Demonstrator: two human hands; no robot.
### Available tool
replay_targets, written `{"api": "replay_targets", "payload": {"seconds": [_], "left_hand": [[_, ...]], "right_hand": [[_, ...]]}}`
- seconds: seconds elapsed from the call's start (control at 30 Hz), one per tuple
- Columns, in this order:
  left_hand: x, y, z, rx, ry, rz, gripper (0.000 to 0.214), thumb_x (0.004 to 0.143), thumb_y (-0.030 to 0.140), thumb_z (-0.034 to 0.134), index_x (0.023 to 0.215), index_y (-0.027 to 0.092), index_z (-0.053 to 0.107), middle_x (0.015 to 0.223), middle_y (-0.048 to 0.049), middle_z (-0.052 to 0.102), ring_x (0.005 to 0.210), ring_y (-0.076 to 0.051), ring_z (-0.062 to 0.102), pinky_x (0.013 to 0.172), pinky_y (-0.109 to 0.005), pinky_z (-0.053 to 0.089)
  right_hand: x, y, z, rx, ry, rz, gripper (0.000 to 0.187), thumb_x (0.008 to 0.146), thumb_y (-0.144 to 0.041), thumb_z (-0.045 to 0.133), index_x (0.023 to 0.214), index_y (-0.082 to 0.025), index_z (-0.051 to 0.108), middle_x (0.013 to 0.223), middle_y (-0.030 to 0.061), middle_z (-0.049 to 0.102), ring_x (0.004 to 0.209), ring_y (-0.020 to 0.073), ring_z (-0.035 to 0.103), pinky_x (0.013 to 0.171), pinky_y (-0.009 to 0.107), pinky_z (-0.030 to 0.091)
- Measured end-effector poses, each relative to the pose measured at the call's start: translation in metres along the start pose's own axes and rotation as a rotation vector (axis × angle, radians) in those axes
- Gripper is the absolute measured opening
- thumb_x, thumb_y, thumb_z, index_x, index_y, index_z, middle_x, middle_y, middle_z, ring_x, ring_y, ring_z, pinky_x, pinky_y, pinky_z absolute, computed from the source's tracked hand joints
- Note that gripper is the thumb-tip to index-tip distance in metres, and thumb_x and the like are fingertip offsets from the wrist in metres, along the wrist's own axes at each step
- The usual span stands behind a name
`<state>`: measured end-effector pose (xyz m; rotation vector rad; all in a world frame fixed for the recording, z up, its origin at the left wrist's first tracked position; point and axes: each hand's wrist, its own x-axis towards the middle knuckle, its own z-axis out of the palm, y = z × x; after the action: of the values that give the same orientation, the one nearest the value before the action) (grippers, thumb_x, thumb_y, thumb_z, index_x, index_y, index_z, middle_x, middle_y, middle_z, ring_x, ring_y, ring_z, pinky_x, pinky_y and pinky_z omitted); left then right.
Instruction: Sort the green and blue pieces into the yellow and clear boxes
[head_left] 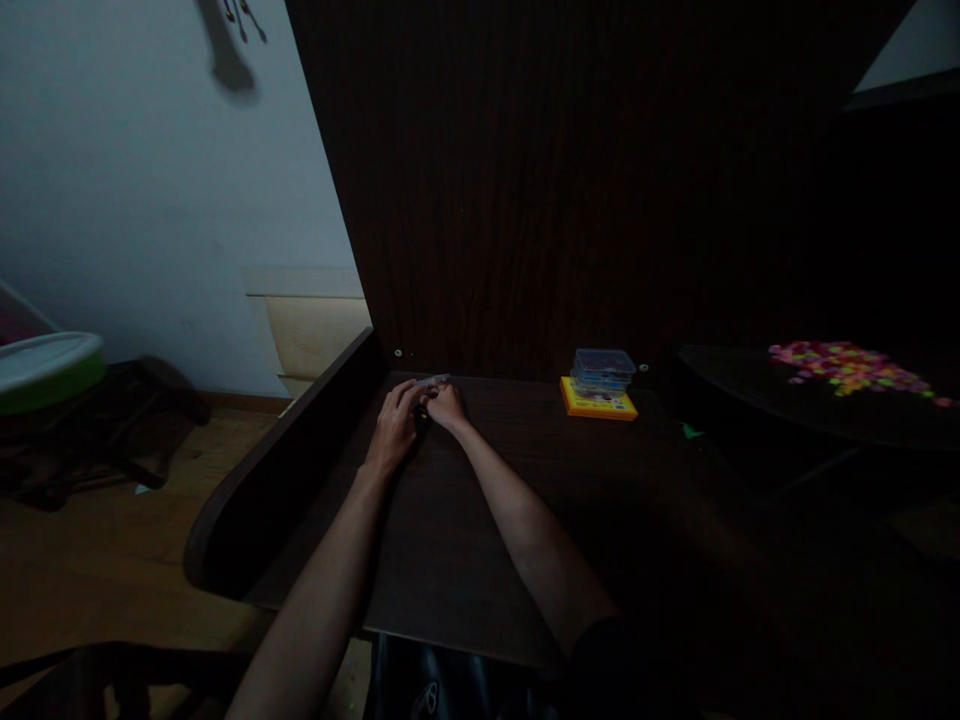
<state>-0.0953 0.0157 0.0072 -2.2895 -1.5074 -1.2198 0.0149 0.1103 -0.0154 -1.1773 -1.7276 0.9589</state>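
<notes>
The left hand (394, 428), fingers bent and arched forward, meets the right hand (447, 407) near the back of the dark brown wooden worktop (450, 540). The right hand is curled, its fingertips mostly hidden, so I cannot tell whether it pinches anything. A small, flat, transparent plastic piece (432, 380) sits at the left hand's fingertips, just above the right hand's knuckles; whether the left fingers grip it or only touch it, I cannot tell. Between the hands, low down, shows a small dark item with a yellow spot (423, 412), too dim to identify.

With the grip hidden and the light this poor, the likeliest trouble seems a slip: if the fingertips press unevenly on smooth plastic, the piece could shoot toward the tall dark wooden back panel (525, 180). A small part dropped on so dark a surface could be hard to spot.

Further right, a stack of transparent plastic boxes (603, 370) rests on a flat yellow-orange box (598, 407). A careless sweep of the right forearm could topple it, I judge, though it stands well apart. Beyond lies a spread of small multicoloured pieces (847, 368).
</notes>
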Motion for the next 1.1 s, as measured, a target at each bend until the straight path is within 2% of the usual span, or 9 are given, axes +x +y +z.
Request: {"api": "replay_targets", "payload": {"seconds": [0.33, 0.57, 0.7, 0.83, 0.93, 1.03, 1.1], "left_hand": [[0.000, -0.003, 0.002, -0.001, -0.001, 0.000, 0.061, 0.074, -0.004, 0.040, 0.129, 0.020, 0.050, 0.133, -0.0109, 0.050, 0.126, -0.023, 0.049, 0.108, -0.043, 0.043], [0.000, -0.006, 0.002, 0.006, 0.067, -0.108, 0.053, 0.078, 0.002, 0.046, 0.128, 0.021, 0.048, 0.132, -0.0113, 0.052, 0.124, -0.023, 0.051, 0.106, -0.042, 0.045], [-0.001, -0.011, 0.001, 0.072, 0.161, -0.283, 0.046, 0.079, 0.009, 0.053, 0.124, 0.018, 0.049, 0.125, -0.0135, 0.056, 0.115, -0.026, 0.057, 0.100, -0.042, 0.049], [-0.001, -0.009, -0.006, 0.152, 0.168, -0.486, 0.039, 0.080, 0.017, 0.059, 0.119, 0.015, 0.053, 0.121, -0.0156, 0.060, 0.109, -0.028, 0.061, 0.095, -0.042, 0.050], [0.000, 0.001, -0.015, 0.233, 0.090, -0.617, 0.037, 0.084, 0.025, 0.058, 0.119, 0.013, 0.053, 0.117, -0.0186, 0.063, 0.108, -0.031, 0.063, 0.091, -0.042, 0.051], [0.002, 0.011, -0.024, 0.339, -0.020, -0.788, 0.042, 0.086, 0.039, 0.057, 0.120, 0.013, 0.054, 0.110, -0.0201, 0.067, 0.099, -0.035, 0.067, 0.082, -0.044, 0.052], [0.002, 0.014, -0.029, 0.380, -0.088, -0.869, 0.043, 0.086, 0.045, 0.055, 0.117, 0.015, 0.057, 0.106, -0.0200, 0.069, 0.096, -0.036, 0.068, 0.080, -0.044, 0.052]], "right_hand": [[-0.003, -0.004, 0.000, -0.029, 0.045, 0.031, 0.018, 0.069, -0.011, 0.062, 0.081, -0.021, 0.070, 0.087, 0.0015, 0.075, 0.086, 0.0178, 0.069, 0.078, 0.024, 0.052], [-0.005, -0.007, -0.005, -0.006, 0.047, 0.012, 0.029, 0.084, -0.013, 0.045, 0.091, -0.023, 0.071, 0.094, -0.0002, 0.076, 0.096, 0.0159, 0.068, 0.087, 0.026, 0.050], [-0.009, -0.009, -0.008, -0.007, 0.024, -0.018, 0.031, 0.087, -0.013, 0.043, 0.093, -0.022, 0.072, 0.097, 0.0003, 0.075, 0.102, 0.0151, 0.066, 0.094, 0.027, 0.047], [-0.018, -0.013, -0.007, -0.010, -0.026, -0.060, 0.019, 0.080, -0.013, 0.058, 0.087, -0.023, 0.072, 0.099, 0.0001, 0.074, 0.105, 0.0171, 0.064, 0.099, 0.030, 0.043], [-0.025, -0.015, -0.007, 0.013, -0.067, -0.086, 0.015, 0.072, -0.012, 0.067, 0.082, -0.022, 0.072, 0.094, 0.0004, 0.074, 0.098, 0.0179, 0.065, 0.095, 0.030, 0.046], [-0.028, -0.015, -0.008, 0.063, -0.096, -0.092, 0.010, 0.077, -0.016, 0.063, 0.078, -0.020, 0.071, 0.082, -0.0001, 0.073, 0.084, 0.0151, 0.067, 0.086, 0.028, 0.049], [-0.027, -0.014, -0.009, 0.102, -0.107, -0.081, 0.015, 0.083, -0.019, 0.056, 0.078, -0.019, 0.070, 0.072, -0.0005, 0.071, 0.074, 0.0133, 0.066, 0.080, 0.026, 0.050]]}}
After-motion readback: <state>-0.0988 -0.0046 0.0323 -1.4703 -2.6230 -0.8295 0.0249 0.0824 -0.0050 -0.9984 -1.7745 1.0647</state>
